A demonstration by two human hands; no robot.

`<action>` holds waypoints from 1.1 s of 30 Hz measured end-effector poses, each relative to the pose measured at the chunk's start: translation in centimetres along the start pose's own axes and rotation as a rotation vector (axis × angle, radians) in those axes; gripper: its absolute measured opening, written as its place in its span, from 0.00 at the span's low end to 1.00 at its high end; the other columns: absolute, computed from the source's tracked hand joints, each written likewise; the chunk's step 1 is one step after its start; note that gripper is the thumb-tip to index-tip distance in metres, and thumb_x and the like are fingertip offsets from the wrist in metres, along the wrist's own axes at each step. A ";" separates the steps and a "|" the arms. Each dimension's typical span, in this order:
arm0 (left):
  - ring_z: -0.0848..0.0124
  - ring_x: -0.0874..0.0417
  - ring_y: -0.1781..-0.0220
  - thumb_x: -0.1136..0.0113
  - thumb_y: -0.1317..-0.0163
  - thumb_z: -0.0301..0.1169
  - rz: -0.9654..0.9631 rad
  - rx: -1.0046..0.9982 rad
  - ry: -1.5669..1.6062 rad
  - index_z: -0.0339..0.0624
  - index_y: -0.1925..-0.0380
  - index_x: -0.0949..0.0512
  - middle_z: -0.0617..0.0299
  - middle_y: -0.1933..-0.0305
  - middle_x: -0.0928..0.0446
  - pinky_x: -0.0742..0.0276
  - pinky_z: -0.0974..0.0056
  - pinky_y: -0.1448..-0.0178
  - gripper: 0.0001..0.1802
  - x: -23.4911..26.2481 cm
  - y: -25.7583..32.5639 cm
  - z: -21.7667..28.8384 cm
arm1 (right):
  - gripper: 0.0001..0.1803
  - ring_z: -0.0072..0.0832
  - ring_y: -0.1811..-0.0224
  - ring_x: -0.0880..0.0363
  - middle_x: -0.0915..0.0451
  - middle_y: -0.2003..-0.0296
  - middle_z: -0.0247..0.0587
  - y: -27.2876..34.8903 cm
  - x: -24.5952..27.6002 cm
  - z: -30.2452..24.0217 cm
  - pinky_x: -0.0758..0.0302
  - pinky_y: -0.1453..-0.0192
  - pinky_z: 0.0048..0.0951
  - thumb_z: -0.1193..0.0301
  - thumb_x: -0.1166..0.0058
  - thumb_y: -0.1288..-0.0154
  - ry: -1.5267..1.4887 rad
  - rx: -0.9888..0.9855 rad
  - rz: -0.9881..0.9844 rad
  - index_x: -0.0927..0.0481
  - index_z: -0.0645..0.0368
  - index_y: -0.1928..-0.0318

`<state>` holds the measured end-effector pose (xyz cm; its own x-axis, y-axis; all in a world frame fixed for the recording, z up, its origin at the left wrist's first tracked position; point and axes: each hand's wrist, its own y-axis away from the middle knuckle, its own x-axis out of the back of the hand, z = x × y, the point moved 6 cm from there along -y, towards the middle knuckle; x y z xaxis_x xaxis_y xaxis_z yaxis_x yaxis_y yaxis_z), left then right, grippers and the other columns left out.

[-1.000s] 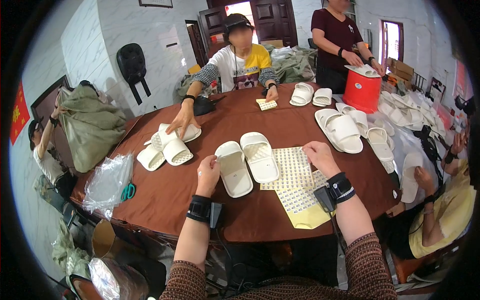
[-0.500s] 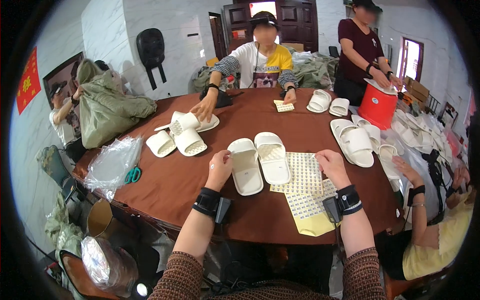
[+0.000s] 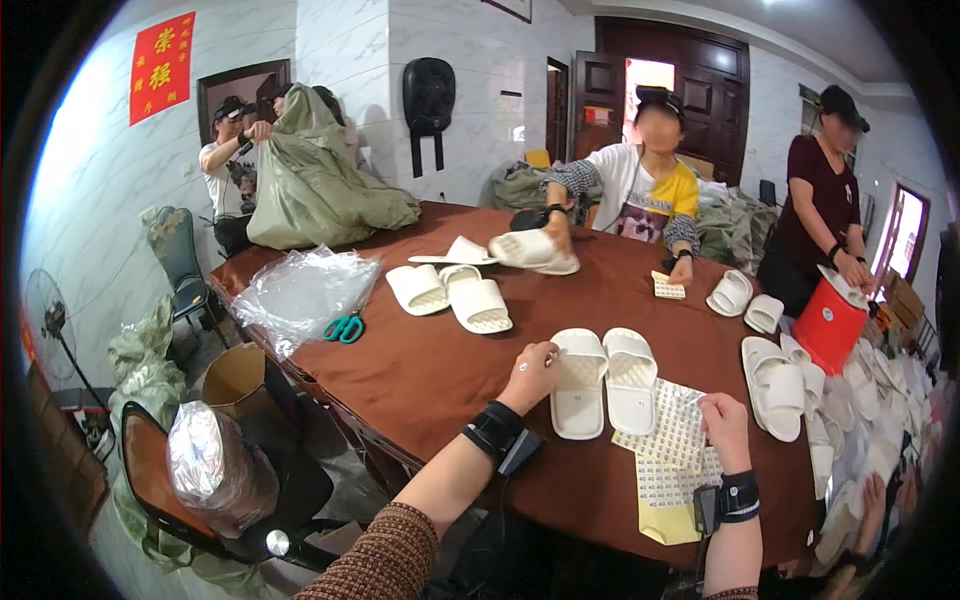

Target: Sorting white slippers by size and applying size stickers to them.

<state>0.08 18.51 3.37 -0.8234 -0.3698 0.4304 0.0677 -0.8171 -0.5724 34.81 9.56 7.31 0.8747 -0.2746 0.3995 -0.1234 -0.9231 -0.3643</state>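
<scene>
A pair of cream slippers, the left one (image 3: pixel 578 400) and the right one (image 3: pixel 630 395), lies side by side on the brown-covered table in front of me. My left hand (image 3: pixel 530 378) is closed at the outer edge of the left slipper, fingertips pressed together; anything in them is hidden. A small round sticker (image 3: pixel 523 367) is on the back of that hand. To the right of the slippers lies a sheet of small printed stickers (image 3: pixel 672 425), partly over a second, yellow-backed sticker sheet (image 3: pixel 670 520). My right hand (image 3: pixel 725 425) pinches the upper sheet's far right corner.
More cream slippers (image 3: pixel 480 303) lie ahead, where a co-worker's hand (image 3: pixel 558 232) grips one. Teal-handled scissors (image 3: pixel 344 328) and clear plastic bags (image 3: pixel 300 290) lie at the left. A red bucket (image 3: pixel 828 335) and slippers (image 3: pixel 772 390) stand at the right.
My view has swung left, so the table appears farther right and lower. The co-worker across has taken hold of a slipper and lifted it. My hands stay by the slippers and the sticker sheet.
</scene>
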 end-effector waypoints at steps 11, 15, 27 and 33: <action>0.48 0.21 0.65 0.42 0.46 0.27 0.028 -0.164 0.066 0.33 0.73 0.22 0.43 0.72 0.24 0.25 0.54 0.61 0.06 0.4 -0.5 2.1 | 0.13 0.20 0.81 0.29 0.28 0.84 0.37 -0.6 0.2 1.2 0.33 0.76 0.26 0.72 0.49 0.36 0.064 0.084 0.016 0.25 0.66 0.76; 0.69 0.20 0.61 0.43 0.43 0.24 -0.083 -0.012 -0.068 0.32 0.56 0.21 0.54 0.61 0.19 0.23 0.65 0.55 0.15 0.8 -1.2 0.0 | 0.11 0.20 0.79 0.27 0.24 0.80 0.37 -1.0 -0.6 -0.7 0.31 0.74 0.25 0.69 0.48 0.35 -0.016 0.032 -0.017 0.19 0.67 0.65; 0.65 0.19 0.57 0.41 0.50 0.24 -0.253 0.095 0.102 0.32 0.44 0.29 0.50 0.57 0.20 0.22 0.63 0.53 0.29 -1.2 -0.8 -0.7 | 0.11 0.13 0.78 0.30 0.24 0.78 0.28 -0.1 1.1 -1.6 0.34 0.75 0.18 0.70 0.49 0.34 -0.138 -0.058 0.003 0.19 0.64 0.59; 0.71 0.23 0.54 0.46 0.47 0.19 -0.326 0.090 0.134 0.31 0.43 0.31 0.56 0.50 0.24 0.25 0.68 0.50 0.28 -1.5 -0.6 -1.3 | 0.11 0.10 0.80 0.35 0.28 0.79 0.25 0.4 4.4 -5.2 0.38 0.77 0.13 0.69 0.51 0.30 -0.270 0.109 0.107 0.19 0.61 0.57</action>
<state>0.53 20.10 2.15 -0.8760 -0.0275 0.4816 -0.1656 -0.9206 -0.3537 36.16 6.59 13.31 0.9543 -0.2731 0.1211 -0.1828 -0.8544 -0.4864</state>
